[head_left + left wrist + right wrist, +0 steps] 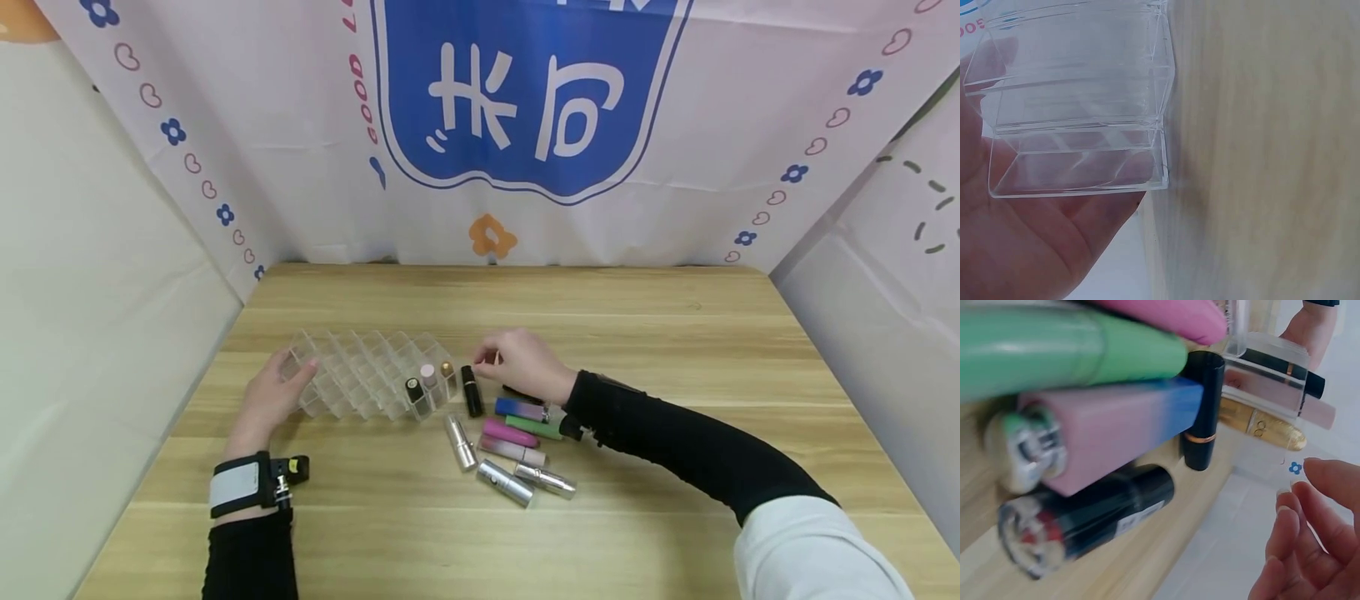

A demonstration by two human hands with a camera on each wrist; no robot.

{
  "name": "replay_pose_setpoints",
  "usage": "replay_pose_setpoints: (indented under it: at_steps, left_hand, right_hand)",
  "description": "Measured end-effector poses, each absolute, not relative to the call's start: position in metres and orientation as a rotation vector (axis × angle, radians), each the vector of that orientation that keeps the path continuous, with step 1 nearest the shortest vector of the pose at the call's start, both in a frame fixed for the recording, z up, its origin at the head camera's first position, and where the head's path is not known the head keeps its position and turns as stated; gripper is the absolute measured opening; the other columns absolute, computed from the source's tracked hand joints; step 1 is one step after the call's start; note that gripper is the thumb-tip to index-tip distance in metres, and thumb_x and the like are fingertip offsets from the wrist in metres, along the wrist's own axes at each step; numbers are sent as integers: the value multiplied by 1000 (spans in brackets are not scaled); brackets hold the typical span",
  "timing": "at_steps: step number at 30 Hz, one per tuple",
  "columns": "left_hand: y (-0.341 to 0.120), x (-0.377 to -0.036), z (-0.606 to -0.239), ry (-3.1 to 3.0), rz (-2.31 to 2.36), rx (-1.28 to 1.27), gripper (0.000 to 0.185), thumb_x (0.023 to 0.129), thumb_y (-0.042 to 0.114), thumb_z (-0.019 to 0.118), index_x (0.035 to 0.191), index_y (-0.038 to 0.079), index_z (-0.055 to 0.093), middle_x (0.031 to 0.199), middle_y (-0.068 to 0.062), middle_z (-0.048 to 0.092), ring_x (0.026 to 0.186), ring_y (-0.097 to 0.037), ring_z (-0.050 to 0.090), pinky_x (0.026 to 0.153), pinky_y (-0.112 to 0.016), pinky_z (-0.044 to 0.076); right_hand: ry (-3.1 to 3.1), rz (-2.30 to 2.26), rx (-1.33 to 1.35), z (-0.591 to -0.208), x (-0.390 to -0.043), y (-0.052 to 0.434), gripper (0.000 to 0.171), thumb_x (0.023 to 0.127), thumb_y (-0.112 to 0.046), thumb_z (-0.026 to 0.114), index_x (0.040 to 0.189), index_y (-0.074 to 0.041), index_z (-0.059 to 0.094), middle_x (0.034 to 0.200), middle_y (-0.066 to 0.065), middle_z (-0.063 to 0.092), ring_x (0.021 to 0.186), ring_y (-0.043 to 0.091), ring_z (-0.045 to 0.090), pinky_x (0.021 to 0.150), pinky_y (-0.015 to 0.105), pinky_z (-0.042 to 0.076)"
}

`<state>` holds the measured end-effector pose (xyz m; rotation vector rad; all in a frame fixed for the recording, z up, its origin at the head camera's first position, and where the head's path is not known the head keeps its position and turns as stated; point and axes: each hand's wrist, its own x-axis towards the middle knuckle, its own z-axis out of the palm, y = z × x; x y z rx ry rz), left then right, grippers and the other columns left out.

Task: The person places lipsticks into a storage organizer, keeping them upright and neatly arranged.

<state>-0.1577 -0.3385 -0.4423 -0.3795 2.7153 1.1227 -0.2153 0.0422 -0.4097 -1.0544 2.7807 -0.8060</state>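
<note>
My left hand (268,402) grips the left end of a clear lipstick organizer (341,375), thumb on the near side; the left wrist view shows the palm behind its clear wall (1079,169). At the organizer's right end stand a black lipstick (414,389), a pale pink tube (428,374) and a gold lipstick (447,369). My right hand (525,364) hovers just right of a black lipstick (472,392) with a gold band, lying on the table. Its fingers are loosely bent with nothing between them, thumb apart from the fingertips in the right wrist view.
Right of the organizer lie a blue-purple tube (522,409), a green tube (534,427), a magenta tube (511,432), a pale pink-capped tube (512,451) and several silver lipsticks (506,483). Another black tube (1097,512) lies partly under the right forearm. A printed cloth (315,167) hangs behind the table.
</note>
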Motion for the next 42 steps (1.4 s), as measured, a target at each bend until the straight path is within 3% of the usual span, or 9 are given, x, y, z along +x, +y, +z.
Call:
replay_pose_setpoints:
  at_steps: [17, 27, 42]
  left_hand:
    - [-336, -160, -442, 2725, 1124, -360, 91, 98, 66, 34, 157, 3, 6, 159, -34, 12, 143, -59, 16, 109, -75, 22]
    - [-331, -163, -440, 2712, 1142, -346, 94, 96, 69, 35, 157, 4, 6, 159, -33, 12, 143, -58, 16, 108, -75, 22]
    - [-338, -158, -441, 2720, 1128, -360, 94, 96, 69, 34, 158, 5, 4, 159, -34, 10, 142, -60, 15, 107, -76, 22]
  right_hand:
    - [2807, -697, -889, -426, -216, 82, 12, 88, -30, 73, 90, -18, 73, 79, -6, 70, 65, 4, 58, 63, 22, 51]
    - [2804, -681, -838, -429, -210, 102, 19, 85, -30, 76, 95, -14, 73, 83, -2, 72, 71, 7, 62, 67, 24, 53]
    - [2759, -423, -835, -430, -207, 109, 16, 83, -32, 78, 90, -18, 76, 78, -8, 69, 71, 5, 58, 69, 26, 50]
